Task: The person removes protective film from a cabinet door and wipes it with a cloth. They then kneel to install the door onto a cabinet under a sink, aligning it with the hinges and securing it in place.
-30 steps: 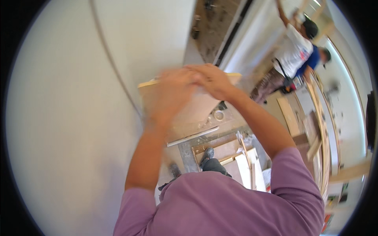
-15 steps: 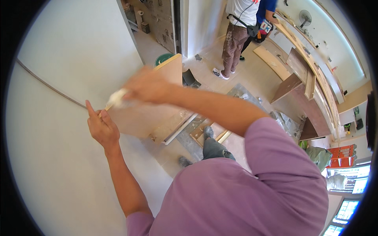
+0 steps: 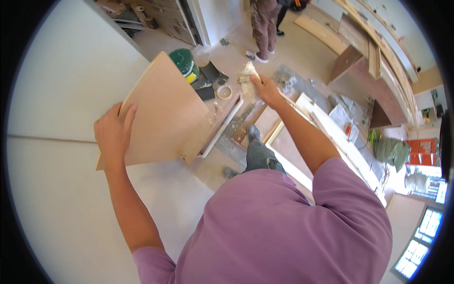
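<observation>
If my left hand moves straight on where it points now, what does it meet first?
Most likely the pale wall: the left hand, holding the board, points toward it, though the gap's depth is unclear.

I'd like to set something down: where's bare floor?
The floor between the co-worker's shoes and the plank right of them looks bare. It's crowded around the bucket and beside the wearer's legs, where boards lie.
</observation>
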Tool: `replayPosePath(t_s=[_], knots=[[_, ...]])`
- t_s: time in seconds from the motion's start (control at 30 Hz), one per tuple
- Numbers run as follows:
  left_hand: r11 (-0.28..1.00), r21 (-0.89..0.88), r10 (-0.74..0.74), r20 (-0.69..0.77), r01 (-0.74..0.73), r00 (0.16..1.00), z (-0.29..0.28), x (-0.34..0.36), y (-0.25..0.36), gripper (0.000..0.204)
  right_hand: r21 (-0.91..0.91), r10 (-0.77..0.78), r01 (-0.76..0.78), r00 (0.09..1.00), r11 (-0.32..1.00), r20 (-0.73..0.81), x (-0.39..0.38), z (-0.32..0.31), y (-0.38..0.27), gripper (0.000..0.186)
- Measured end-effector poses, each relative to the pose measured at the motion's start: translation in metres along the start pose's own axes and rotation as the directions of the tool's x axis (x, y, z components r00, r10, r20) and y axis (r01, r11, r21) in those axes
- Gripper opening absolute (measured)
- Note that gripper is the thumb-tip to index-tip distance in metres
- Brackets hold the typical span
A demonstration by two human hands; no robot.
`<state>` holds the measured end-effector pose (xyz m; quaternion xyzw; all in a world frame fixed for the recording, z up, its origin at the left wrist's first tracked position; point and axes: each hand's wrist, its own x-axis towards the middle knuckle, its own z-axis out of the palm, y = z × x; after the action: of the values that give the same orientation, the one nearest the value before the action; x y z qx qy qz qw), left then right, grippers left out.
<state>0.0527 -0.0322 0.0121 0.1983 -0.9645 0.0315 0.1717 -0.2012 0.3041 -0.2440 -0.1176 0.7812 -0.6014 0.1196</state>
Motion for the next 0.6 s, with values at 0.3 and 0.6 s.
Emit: replayPosePath(t_s=[0.3,0.6], knots=[[0.994,-0.107,0.036,0.302,-0.003,0.953,-0.013,0.043,0.009,0.043,0.175,0.242,-0.215,0.958,0.961,-0.151,-0.084,-0.017,0.091,0.048],[0.882,-0.436,-0.090,0.212,0.177,0.973,-0.022,0.012,-0.052,0.030,0.445,0.171,-0.205,0.978,0.872,0.116,-0.066,-0.053,0.038,0.044]])
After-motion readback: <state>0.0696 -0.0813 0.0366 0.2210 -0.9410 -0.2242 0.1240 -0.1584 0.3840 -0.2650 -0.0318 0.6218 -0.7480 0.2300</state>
